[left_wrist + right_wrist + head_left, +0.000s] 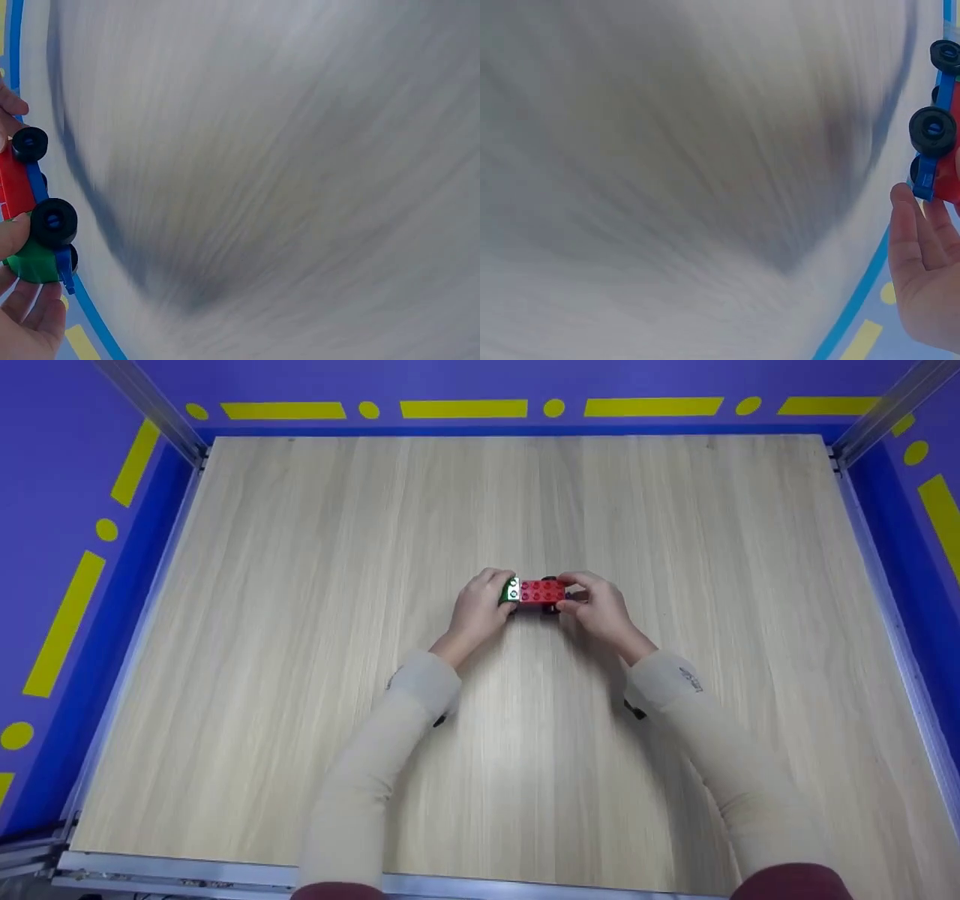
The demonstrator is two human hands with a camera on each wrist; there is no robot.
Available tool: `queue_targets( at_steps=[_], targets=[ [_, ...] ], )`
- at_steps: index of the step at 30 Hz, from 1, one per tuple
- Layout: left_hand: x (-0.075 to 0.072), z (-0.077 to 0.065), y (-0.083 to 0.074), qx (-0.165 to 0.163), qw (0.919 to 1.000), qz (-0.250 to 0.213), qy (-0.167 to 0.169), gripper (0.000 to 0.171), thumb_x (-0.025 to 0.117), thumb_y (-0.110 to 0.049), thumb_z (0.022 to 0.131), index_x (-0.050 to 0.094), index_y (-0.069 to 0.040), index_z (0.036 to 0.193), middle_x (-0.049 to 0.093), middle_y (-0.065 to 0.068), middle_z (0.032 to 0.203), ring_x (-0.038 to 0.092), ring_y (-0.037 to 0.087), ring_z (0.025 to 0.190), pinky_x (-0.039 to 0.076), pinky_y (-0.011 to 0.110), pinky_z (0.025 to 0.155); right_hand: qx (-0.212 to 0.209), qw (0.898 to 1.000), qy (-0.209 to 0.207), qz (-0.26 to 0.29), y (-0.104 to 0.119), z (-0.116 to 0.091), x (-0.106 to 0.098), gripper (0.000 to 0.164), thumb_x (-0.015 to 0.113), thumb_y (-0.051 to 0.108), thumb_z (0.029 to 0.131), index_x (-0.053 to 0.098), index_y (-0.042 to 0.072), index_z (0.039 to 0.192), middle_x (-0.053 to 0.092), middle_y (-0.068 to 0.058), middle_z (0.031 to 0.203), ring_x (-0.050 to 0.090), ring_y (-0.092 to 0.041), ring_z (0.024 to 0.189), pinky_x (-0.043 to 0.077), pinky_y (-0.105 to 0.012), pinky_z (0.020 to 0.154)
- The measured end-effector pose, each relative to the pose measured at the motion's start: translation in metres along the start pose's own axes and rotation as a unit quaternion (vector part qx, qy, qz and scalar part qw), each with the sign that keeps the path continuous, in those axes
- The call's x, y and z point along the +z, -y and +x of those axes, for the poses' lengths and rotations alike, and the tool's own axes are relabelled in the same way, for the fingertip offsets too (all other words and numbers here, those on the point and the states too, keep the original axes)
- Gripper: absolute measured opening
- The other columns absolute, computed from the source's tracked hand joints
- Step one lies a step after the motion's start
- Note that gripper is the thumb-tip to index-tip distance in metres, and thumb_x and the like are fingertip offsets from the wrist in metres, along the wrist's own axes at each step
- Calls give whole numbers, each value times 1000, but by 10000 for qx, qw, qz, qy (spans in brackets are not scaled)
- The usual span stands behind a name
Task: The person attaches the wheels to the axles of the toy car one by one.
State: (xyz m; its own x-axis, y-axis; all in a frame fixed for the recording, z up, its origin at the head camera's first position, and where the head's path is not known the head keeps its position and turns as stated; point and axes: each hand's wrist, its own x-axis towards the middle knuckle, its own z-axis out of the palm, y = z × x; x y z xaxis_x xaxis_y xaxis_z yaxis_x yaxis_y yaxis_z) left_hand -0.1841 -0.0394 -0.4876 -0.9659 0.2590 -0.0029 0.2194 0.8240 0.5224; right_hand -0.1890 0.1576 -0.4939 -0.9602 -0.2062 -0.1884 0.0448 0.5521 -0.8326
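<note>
A small toy car (541, 592) of building bricks is held between both hands near the middle of the table. Red studded brick (536, 591) covers one end, and a green brick (36, 262) with a white-looking studded top forms the other. Under them runs a blue base (35, 182) with black wheels (54, 223). My left hand (480, 601) grips the green end between thumb and fingers. On the opposite side my right hand (602, 606) pinches the red end, its fingertips beside the rear wheel (933, 131) and the blue hitch (925, 177).
The wood-grain table (300, 585) spreads around the hands. Blue-purple walls (465, 379) with yellow marks stand at the back and sides. A metal rail (187, 870) runs along the near edge. Small black parts (634, 709) show below the light sleeves.
</note>
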Motion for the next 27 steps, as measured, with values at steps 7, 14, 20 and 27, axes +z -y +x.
queue_targets(
  at_steps=[7, 14, 20, 27],
  targets=[
    [3, 15, 3, -19, 9999, -32, -150, 43, 61, -13, 82, 49, -9, 124, 51, 8, 121, 50, 21, 111, 40, 30, 95, 283, 9991, -292, -112, 0, 14, 4, 43, 60, 5, 81, 51, 13, 123, 51, -8, 125, 51, -22, 111, 43, -35, 90],
    [8, 21, 8, -232, 9997, -46, 1, 46, 59, -16, 84, 46, -9, 127, 49, 8, 125, 48, 22, 114, 37, 30, 97, 563, 9979, -203, -230, 0, 23, 8, 45, 59, 6, 83, 50, 15, 125, 49, -6, 128, 46, -19, 113, 41, -35, 92],
    [9, 23, 10, -421, 9988, -201, 116, 48, 59, -15, 84, 44, -10, 129, 47, 8, 128, 46, 21, 117, 36, 30, 99, 582, 9978, -199, -234, 0, 25, 9, 45, 59, 6, 83, 50, 14, 126, 49, -7, 128, 49, -19, 106, 45, -33, 84],
    [11, 21, 10, -496, 9984, -249, 97, 48, 58, -16, 84, 44, -11, 129, 47, 7, 127, 46, 20, 118, 36, 29, 99, 573, 9980, -170, -189, -2, 24, 11, 45, 58, 6, 83, 49, 13, 126, 49, -8, 128, 49, -20, 110, 45, -33, 86]
  ],
)
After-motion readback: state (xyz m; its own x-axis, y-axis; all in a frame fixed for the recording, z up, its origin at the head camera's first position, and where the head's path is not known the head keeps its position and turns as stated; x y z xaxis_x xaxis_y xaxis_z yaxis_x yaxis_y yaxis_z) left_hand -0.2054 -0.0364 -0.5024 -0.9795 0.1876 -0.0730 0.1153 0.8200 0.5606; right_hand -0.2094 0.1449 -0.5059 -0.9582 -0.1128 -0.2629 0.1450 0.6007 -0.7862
